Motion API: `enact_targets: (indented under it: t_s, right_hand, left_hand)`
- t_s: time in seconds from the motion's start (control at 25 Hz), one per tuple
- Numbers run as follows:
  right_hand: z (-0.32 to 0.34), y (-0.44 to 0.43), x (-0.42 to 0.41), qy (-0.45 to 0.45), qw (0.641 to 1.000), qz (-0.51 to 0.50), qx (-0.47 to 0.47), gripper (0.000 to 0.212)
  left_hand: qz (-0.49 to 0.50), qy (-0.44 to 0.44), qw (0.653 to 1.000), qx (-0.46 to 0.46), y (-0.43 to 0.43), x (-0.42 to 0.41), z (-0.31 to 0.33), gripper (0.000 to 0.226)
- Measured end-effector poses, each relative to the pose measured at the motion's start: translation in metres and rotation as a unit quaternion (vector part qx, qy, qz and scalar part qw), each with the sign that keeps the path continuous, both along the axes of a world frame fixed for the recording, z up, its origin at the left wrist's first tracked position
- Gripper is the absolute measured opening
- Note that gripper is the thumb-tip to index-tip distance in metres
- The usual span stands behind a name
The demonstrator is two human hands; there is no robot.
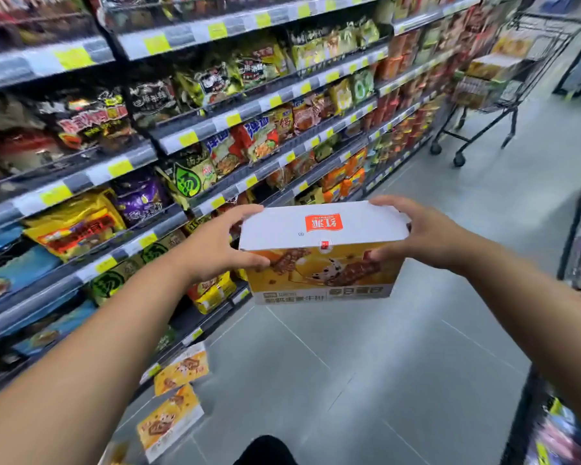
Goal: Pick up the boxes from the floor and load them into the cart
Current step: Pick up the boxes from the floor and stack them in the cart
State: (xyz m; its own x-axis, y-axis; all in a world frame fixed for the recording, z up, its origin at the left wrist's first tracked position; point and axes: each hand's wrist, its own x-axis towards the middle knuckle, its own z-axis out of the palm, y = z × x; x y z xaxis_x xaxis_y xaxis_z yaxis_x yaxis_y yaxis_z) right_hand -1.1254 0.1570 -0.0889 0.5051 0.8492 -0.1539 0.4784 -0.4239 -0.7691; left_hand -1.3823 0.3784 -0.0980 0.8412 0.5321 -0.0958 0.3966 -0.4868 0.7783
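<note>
Left hand (215, 245) and right hand (426, 236) clasp the yellow snack box (322, 263), mid-carry; next, I'd say, walk it to the cart (547, 45).

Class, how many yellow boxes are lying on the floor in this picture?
2 for certain: a far box against the shelving and a near box just this side of it. A yellow sliver at the bottom edge may be a third, cut off.
</note>
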Motion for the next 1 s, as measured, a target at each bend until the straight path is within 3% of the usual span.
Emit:
enact_targets:
  t_s: [0.28, 0.6, 1.0]
  right_hand:
    - [-0.016, 0.033, 0.113, 0.001, 0.996, -0.088, 0.002, 0.074]
    - [-0.012, 0.074, 0.241, -0.002, 0.981, -0.192, -0.001, 0.080]
    - [-0.020, 0.083, 0.465, 0.020, 0.974, -0.226, 0.003, 0.079]
  left_hand:
    - [-0.081, -0.010, 0.996, -0.041, 0.071, 0.150, -0.009, 0.081]
    - [-0.195, 0.024, 0.981, -0.006, 0.155, 0.336, 0.000, 0.083]
    - [-0.258, 0.018, 0.965, -0.035, 0.188, 0.593, -0.010, 0.084]
